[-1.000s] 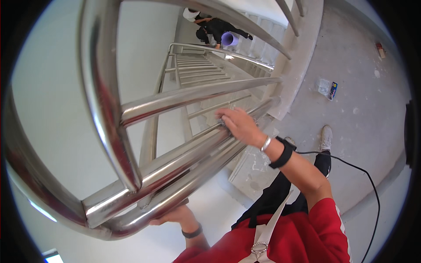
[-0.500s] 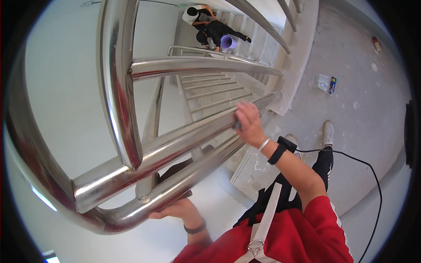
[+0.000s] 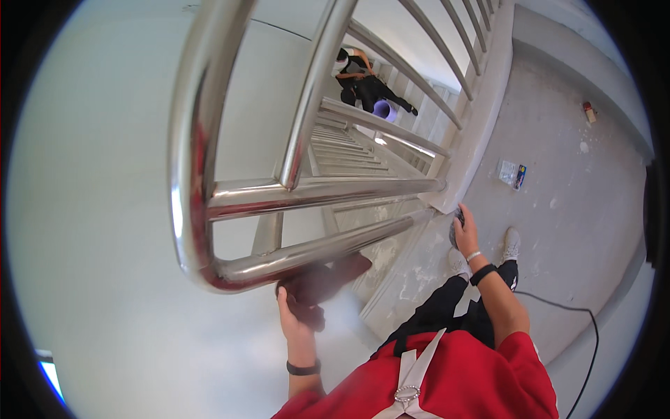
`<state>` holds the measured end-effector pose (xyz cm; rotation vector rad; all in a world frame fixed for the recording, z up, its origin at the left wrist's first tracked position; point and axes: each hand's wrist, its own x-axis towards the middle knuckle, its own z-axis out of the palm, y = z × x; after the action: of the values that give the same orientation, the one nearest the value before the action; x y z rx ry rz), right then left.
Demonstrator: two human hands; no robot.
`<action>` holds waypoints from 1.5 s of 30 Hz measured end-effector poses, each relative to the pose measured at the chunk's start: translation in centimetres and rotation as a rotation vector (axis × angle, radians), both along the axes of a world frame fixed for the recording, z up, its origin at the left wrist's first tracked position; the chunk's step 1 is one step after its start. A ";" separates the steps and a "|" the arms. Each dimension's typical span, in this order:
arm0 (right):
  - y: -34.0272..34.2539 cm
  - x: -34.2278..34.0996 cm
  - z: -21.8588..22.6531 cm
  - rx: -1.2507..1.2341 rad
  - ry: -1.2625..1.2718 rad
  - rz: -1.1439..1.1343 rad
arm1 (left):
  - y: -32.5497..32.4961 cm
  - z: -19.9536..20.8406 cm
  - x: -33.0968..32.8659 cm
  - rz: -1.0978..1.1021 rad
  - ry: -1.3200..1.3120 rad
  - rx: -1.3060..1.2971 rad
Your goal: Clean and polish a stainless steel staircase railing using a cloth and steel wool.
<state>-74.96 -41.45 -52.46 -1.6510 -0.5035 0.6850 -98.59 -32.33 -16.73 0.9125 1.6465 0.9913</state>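
Head view, looking down: the left hand (image 3: 296,327) is closed on a crumpled, dark reddish-brown cloth (image 3: 326,283), with the thumb up along its near edge and the other fingers mostly hidden. That cloth lies along the underside of the lowest bar of a polished, silvery tubular metal railing (image 3: 335,244), near its rounded end; whether it presses on the metal, I cannot tell. The right hand (image 3: 469,232) is curled narrowly around a small, dark grey, rough-looking pad (image 3: 456,229), which shows at the left of the fingers. This hand is away from the left, just beside the corner of a pale ledge (image 3: 460,183) where the railing's bars end.

Below the 2 hands are a red top (image 3: 453,370) and 2 whitish shoes (image 3: 511,243) on a grey, stained concrete floor (image 3: 551,237). A thin black cable (image 3: 551,303) curves down at the right. Farther off on the floor lie a flat, clear package with a dark blue part (image 3: 513,174) and a small red-and-tan object (image 3: 590,112). Beyond the bars, 2 people in partly black clothing (image 3: 373,91) crouch near a light purple bucket (image 3: 384,109) on the grey stairs.
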 end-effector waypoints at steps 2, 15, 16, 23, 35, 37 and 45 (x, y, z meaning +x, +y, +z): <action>-2.1 0.7 0.6 -0.025 0.034 -0.028 | -2.4 2.4 3.0 -0.051 0.005 -0.135; -13.4 13.7 2.1 -0.135 0.081 -0.202 | -4.3 6.2 11.9 -0.255 -0.199 0.698; -14.2 15.0 2.0 -0.144 0.009 -0.222 | -3.9 6.3 13.4 -0.240 -0.047 0.941; -19.0 18.1 0.6 -0.183 0.052 -0.364 | 4.8 2.3 14.9 -0.715 1.706 1.437; -22.5 15.0 -1.9 -0.190 0.267 -0.549 | 8.0 -9.0 19.6 -1.641 2.012 0.980; -23.5 14.7 -2.6 -0.184 0.290 -0.591 | 9.0 -11.7 20.4 -1.725 2.078 0.908; -32.5 11.5 -4.5 -0.364 0.336 -0.707 | 9.5 -23.3 20.6 -2.085 2.356 0.862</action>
<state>-63.41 -73.92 -57.00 -1.8387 0.4632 0.5133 -78.02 -22.86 -40.03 -2.1458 0.0964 1.1007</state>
